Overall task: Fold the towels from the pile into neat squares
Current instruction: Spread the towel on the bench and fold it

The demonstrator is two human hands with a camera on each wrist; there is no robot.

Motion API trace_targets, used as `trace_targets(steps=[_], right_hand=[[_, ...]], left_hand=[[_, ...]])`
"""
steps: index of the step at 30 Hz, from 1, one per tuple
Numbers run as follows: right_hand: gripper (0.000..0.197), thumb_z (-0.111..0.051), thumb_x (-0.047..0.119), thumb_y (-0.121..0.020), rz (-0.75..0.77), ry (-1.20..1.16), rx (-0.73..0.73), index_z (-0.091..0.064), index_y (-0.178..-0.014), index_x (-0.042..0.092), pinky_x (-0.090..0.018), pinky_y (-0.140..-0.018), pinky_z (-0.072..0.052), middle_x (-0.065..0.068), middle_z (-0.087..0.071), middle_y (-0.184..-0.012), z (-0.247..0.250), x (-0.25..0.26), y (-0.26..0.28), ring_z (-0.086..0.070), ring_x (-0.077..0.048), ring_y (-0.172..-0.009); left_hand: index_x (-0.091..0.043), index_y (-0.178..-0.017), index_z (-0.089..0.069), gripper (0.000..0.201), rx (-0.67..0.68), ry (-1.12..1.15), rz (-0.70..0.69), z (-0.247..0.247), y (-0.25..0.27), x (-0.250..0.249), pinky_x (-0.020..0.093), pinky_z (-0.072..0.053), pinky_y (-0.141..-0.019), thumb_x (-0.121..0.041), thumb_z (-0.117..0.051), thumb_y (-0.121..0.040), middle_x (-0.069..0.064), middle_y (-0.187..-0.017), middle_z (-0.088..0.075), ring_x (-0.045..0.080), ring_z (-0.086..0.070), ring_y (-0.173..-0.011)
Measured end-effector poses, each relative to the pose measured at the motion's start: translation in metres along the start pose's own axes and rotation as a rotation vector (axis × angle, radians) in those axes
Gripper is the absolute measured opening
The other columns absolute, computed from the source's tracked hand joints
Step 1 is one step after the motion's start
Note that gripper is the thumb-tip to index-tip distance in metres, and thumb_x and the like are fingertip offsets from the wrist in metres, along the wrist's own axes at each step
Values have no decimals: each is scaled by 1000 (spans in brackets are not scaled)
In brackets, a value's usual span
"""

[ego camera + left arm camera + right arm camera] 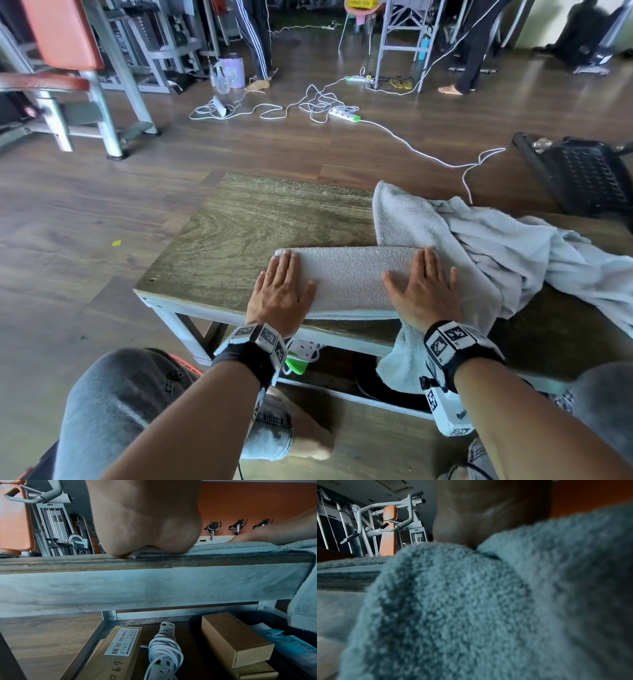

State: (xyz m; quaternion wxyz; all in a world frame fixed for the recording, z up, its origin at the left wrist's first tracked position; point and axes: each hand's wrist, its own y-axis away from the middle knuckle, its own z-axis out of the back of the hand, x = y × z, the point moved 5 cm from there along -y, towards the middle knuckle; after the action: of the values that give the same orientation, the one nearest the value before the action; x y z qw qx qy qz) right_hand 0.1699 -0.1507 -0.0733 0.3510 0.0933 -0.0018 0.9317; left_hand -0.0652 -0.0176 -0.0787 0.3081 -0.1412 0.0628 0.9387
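**Both palms flat on the half-folded towel at the near edge of the table.**

I have my left hand point(281, 294) and right hand point(423, 294) spread, fingers straight, pressing the folded towel point(349, 281) onto the wooden table point(246, 219); neither pinches anything. The strip lies along the near edge, its right end hanging off over the front rail, with the unfolded pile point(507, 246) touching it on the right. I judge the terry soft, light and limp, unlikely to slide on wood but prone to sag, so I would take it at the end corners, not mid-span. The left wrist view alone shows my palm heel at the towel's edge point(223, 547) and the boxes and a coiled power strip point(164, 654) beneath; the right wrist view shows mostly the hanging cloth point(471, 608).
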Motion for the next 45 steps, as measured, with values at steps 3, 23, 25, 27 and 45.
trace_targets(steps=[3,23,25,27,45], right_hand=[[97,-9,78,-90,3,-2,20,9,-159,12,-47,-123,13,-6,17,-167,1,0,-1,15,-18,-154],[93,-30,64,-98,-168,-287,-56,14,-157,7,-40,-126,-3,-12,2,-168,11,-10,8,-3,-25,-155],[95,-41,58,-98,-178,-356,-95,12,-157,6,-41,-126,-7,-13,-1,-168,15,-12,6,-7,-27,-155],[97,-56,49,-95,-193,-467,-158,2,-158,4,-44,-126,-13,-16,-11,-166,19,-16,0,-14,-30,-153],[11,-66,23,-86,249,-364,-441,-60,-95,23,-40,-79,-51,0,-66,-90,123,54,-49,-60,-31,-88]], left_hand=[[-29,-156,11,72,10,14,16,-4,-2,3,39,3,-123,-66,-6,-96,-7,-163,15,16,13,-151],[-33,-156,4,62,36,72,35,1,-3,5,38,6,-123,-56,-12,-101,-8,-163,14,16,10,-151],[-32,-156,5,63,54,75,37,1,-4,3,40,6,-123,-56,-13,-101,-6,-164,14,17,10,-151],[-29,-156,4,63,75,50,38,2,-4,1,41,4,-123,-55,-12,-101,-3,-164,13,19,8,-152],[-15,-146,-19,88,90,-71,8,40,-34,-24,48,-31,-107,-57,-57,-79,9,-138,-44,29,-41,-128]])
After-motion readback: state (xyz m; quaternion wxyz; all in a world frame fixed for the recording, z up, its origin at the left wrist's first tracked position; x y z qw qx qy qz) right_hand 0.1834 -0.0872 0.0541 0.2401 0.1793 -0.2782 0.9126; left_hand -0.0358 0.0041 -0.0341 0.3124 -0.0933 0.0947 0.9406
